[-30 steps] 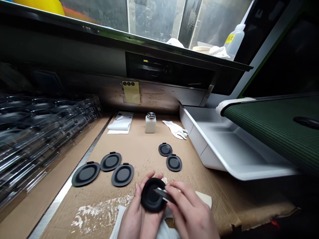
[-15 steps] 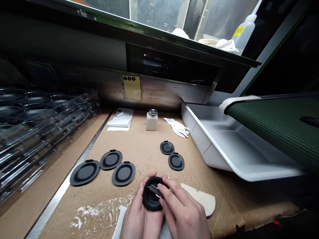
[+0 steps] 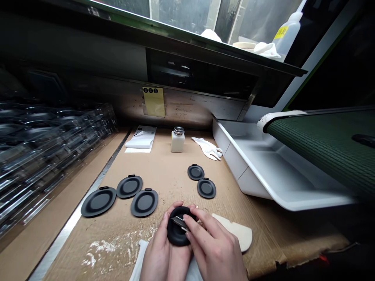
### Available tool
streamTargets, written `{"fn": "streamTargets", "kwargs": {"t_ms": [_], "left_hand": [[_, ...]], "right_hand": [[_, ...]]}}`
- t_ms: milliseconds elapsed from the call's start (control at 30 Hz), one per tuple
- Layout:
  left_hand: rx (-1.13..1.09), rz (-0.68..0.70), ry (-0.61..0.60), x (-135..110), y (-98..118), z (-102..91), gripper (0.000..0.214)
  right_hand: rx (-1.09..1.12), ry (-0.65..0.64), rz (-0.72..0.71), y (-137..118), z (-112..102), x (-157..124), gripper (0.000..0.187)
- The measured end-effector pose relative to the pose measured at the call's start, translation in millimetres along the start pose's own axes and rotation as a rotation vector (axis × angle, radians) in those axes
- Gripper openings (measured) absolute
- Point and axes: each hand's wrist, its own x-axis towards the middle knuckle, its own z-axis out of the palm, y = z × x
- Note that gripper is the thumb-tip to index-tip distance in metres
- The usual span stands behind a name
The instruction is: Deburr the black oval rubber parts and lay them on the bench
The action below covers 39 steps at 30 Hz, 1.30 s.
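My left hand cups a round black rubber disc from below and the left, fingers curled round its rim. My right hand pinches a small thin metal blade and lays it across the disc's hollow face. Both hands hover low over the cardboard-covered bench, near its front edge. A white cloth lies under my wrists.
Three larger black discs lie at the left, two smaller ones at centre right. A small white bottle, a white glove and a paper pack sit at the back. Clear trays are stacked left. White bin and green conveyor stand right.
My hands with the disc have shifted slightly, and the blade sits further up and left on the disc. The view has tilted a little downward.
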Motion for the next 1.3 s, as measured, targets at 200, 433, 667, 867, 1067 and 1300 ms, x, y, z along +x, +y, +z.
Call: {"fn": "streamTargets", "kwargs": {"t_ms": [200,433,667,867,1067,1300], "left_hand": [[0.031,0.008,0.000,-1.9,0.3,1.4,0.027],[0.039,0.008,0.020,-0.9,-0.3,1.7,0.027],[0.019,-0.006,-0.010,-1.0,-0.3,1.0,0.025],[0.030,-0.006,-0.032,-0.1,0.0,-1.2,0.025],[0.061,0.017,-0.029,1.1,-0.9,-3.8,0.024],[0.058,0.012,-0.037,2.6,-1.2,-4.0,0.025]], "right_hand": [[0.040,-0.016,0.014,0.7,-4.4,1.2,0.030],[0.049,-0.045,0.010,1.6,-7.9,1.4,0.029],[0.047,-0.062,0.022,1.9,-8.3,2.8,0.029],[0.059,-0.049,0.013,3.3,-8.8,3.3,0.029],[0.063,-0.047,0.029,1.7,-9.3,4.1,0.028],[0.072,-0.064,0.005,2.1,-9.1,4.3,0.028]]}}
